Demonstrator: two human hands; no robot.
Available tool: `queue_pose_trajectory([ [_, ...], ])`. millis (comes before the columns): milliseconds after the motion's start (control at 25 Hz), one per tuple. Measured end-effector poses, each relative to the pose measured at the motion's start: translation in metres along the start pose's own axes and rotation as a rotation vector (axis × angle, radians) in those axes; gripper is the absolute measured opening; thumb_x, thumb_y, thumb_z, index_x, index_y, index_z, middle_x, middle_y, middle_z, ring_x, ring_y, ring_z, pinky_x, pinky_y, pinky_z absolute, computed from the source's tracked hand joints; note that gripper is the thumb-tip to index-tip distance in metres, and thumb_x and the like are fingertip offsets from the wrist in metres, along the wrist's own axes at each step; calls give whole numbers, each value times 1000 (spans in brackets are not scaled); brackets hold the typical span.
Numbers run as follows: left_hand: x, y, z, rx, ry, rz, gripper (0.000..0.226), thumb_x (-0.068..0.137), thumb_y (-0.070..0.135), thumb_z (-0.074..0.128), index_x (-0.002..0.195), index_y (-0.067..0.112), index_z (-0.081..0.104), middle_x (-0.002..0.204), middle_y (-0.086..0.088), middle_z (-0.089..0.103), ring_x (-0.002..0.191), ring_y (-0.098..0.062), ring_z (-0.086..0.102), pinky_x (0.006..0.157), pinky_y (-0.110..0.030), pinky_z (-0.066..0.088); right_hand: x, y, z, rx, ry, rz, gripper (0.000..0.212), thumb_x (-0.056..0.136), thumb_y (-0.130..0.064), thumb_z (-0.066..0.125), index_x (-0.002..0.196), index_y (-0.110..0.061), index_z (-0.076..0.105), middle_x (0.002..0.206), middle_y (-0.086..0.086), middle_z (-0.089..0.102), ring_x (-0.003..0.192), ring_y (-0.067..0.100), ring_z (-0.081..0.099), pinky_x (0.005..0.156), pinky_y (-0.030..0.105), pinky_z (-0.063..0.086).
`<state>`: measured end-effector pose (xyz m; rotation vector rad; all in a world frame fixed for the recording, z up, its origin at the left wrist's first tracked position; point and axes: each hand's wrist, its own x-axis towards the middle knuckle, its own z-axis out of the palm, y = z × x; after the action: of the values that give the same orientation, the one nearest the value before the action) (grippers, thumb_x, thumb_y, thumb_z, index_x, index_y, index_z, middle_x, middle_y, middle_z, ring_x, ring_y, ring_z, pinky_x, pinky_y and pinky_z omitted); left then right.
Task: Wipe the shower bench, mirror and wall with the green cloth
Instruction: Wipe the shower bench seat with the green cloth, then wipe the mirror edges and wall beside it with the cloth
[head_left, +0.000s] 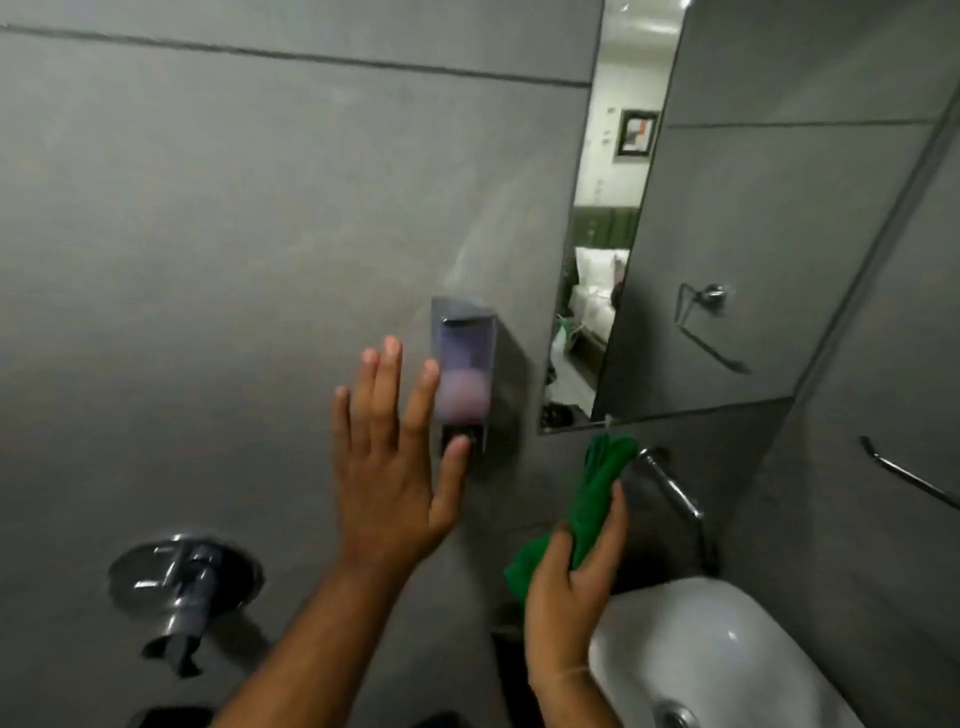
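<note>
My right hand (576, 566) grips the crumpled green cloth (597, 488) low on the wall, just under the mirror's bottom edge. The mirror (769, 218) hangs at the upper right and reflects grey tiles, a towel ring and a room with a bed. My left hand (389, 452) is spread flat, fingers apart, against the grey tiled wall (234, 234); its thumb lies on the bottom of the soap dispenser (464, 374). No shower bench is in view.
A chrome shower valve (182, 587) sticks out of the wall at the lower left. A white basin (711, 654) sits at the lower right with a chrome tap (675, 488) above it. A chrome rail (909, 475) is on the right wall.
</note>
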<state>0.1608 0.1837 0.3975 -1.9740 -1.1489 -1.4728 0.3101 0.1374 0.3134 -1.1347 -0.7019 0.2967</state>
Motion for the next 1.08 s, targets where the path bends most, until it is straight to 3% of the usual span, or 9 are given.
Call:
queue_pose_trajectory([
  [80,93,21,6,42,108,17,68,117,51,34,175,17,29,185,-21,21,175,-29,7,140,-51,7,48,-9,18,47,-7,-126,75,96,-13,51,150,-63,36,160,-22,41,145,-11,42,115,6,35],
  [200,202,41,27,116,151,18,71,116,51,40,177,16,29,185,-21,22,173,-37,17,140,-56,9,110,10,47,-2,-80,-266,67,101,-6,51,162,-29,34,164,-30,30,152,-9,33,122,12,29],
  [280,252,44,43,181,105,31,72,117,51,37,179,17,24,187,-19,16,174,-36,13,141,-57,8,136,38,61,-154,-218,-395,71,101,-4,56,165,-17,26,173,-23,15,161,4,20,130,27,25],
  [400,284,32,70,298,39,13,71,118,52,28,181,21,14,189,-15,7,175,-34,6,141,-58,4,157,82,66,-510,-247,-681,73,102,-26,61,163,-26,22,178,-11,4,165,14,6,132,52,18],
  [520,282,20,92,453,140,65,69,119,52,27,180,23,17,188,-15,15,174,-37,14,139,-61,9,176,110,65,-591,-187,-831,55,105,-46,46,155,-28,33,176,-6,16,165,19,11,134,49,5],
  [720,284,17,99,479,250,84,67,118,48,35,179,21,24,186,-15,24,171,-39,22,137,-63,15,195,117,80,-679,-23,-969,35,115,-31,27,132,-8,49,145,18,45,166,21,3,134,46,4],
  [840,281,20,98,488,230,99,68,118,46,34,180,20,22,187,-14,20,173,-38,18,138,-61,13,195,104,85,-773,28,-990,44,116,-31,19,131,-2,49,148,21,41,166,24,-1,131,48,8],
  [920,279,20,97,492,230,109,69,117,44,35,180,19,21,187,-14,19,173,-38,17,139,-60,12,199,79,91,-822,22,-1011,54,115,-40,17,144,-2,42,153,22,37,165,26,-4,131,48,7],
  [1080,282,20,96,457,247,126,73,114,38,43,180,18,19,188,-13,17,174,-36,14,139,-58,10,230,-22,127,-721,4,-1012,65,111,-46,16,170,-19,6,178,6,6,166,25,2,133,47,4],
])
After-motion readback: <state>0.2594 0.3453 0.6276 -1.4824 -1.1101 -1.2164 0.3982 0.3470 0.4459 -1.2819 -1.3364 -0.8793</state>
